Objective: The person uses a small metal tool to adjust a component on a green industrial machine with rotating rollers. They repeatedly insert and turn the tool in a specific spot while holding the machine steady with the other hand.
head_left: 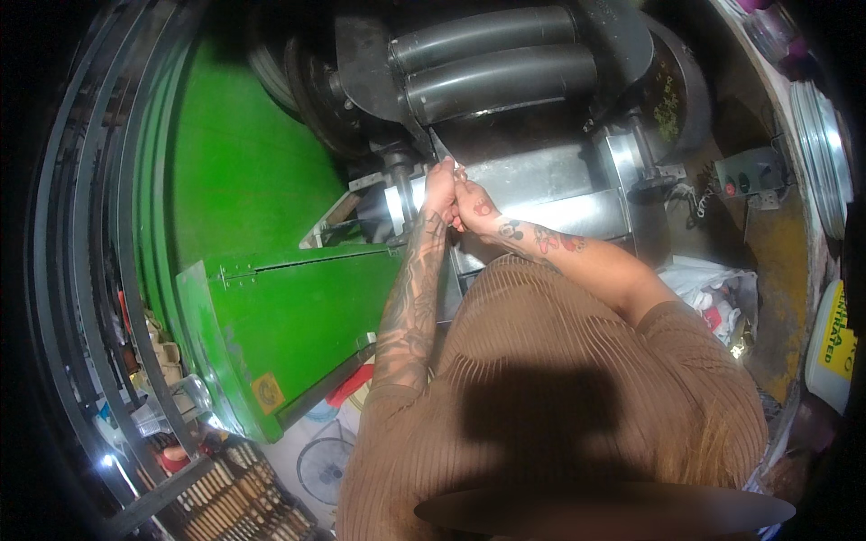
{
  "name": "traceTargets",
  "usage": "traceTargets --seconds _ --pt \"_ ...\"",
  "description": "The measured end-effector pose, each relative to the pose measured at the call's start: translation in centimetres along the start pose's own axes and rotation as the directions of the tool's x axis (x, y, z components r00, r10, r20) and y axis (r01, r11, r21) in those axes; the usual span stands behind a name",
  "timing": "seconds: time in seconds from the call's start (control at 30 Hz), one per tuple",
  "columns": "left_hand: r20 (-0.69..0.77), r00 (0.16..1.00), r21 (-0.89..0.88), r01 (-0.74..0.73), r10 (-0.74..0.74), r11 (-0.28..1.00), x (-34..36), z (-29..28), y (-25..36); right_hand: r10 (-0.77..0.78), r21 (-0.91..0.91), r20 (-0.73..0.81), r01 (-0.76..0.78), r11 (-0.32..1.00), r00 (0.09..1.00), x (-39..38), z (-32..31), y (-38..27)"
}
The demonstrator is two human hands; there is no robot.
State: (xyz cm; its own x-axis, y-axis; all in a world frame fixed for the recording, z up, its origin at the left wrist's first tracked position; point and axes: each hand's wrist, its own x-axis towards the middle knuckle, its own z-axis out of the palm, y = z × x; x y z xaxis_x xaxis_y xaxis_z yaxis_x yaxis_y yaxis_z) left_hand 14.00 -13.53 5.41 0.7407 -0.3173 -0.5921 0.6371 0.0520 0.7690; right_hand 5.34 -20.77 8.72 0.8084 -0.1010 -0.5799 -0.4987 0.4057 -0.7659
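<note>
1. Hands: The left hand (437, 191) and the right hand (474, 206) meet at the near left part of a roller machine, in contact with each other.
2. Fingers: The fingers (446, 167) of both hands are bent and drawn together. Whether they are clamped on an object cannot be told; any item between them is too small to identify.
3. Metal plate: The smooth metal plate (537, 185) lies just to the right of the fingers. Contact between fingers and plate cannot be confirmed.
4. Rollers: Two dark, parallel rollers, the upper roller (487, 40) and the lower roller (503, 81), are located beyond the fingers and to their right, past the plate.
5. Green panel: A large green panel (239, 135) stands to the left of the fingers, well apart.
6. Green cabinet: A green cabinet (302, 329) is positioned to the left of the fingers and nearer the body.
7. Control box: A control box (750, 175) with red and green buttons is located far to the right of the fingers.
8. White bag: A white plastic bag (699, 275) lies to the right of the fingers, nearer the body than the control box.
</note>
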Motion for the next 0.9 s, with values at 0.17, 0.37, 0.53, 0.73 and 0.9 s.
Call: traceTargets --seconds 0.17,0.37,0.53,0.73,0.9 --pt "-0.056 0.998 -0.055 -0.030 0.027 0.998 0.5 0.1 -0.4 -0.025 -0.037 0.018 0.026 0.999 1.000 0.1 -0.1 0.1" --pt "-0.037 0.999 0.016 -0.011 0.012 1.000 -0.4 -0.3 0.5 -0.051 -0.028 0.048 0.052 0.998 0.998 0.6 0.1 0.3" --pt "-0.037 0.999 0.028 0.009 -0.008 1.000 -0.7 0.0 0.7 -0.047 -0.039 0.043 0.048 0.998 0.998 0.4 0.0 0.2" --pt "0.011 1.000 0.041 -0.005 0.005 0.999 -1.0 -0.3 0.7 -0.051 -0.032 0.057 0.053 0.998 0.997 0.2 -0.1 0.3" --pt "0.006 1.000 0.038 -0.001 0.001 0.999 -1.1 -0.2 1.0 -0.064 -0.054 0.046 0.067 0.996 0.997 0.6 0.0 0.7"
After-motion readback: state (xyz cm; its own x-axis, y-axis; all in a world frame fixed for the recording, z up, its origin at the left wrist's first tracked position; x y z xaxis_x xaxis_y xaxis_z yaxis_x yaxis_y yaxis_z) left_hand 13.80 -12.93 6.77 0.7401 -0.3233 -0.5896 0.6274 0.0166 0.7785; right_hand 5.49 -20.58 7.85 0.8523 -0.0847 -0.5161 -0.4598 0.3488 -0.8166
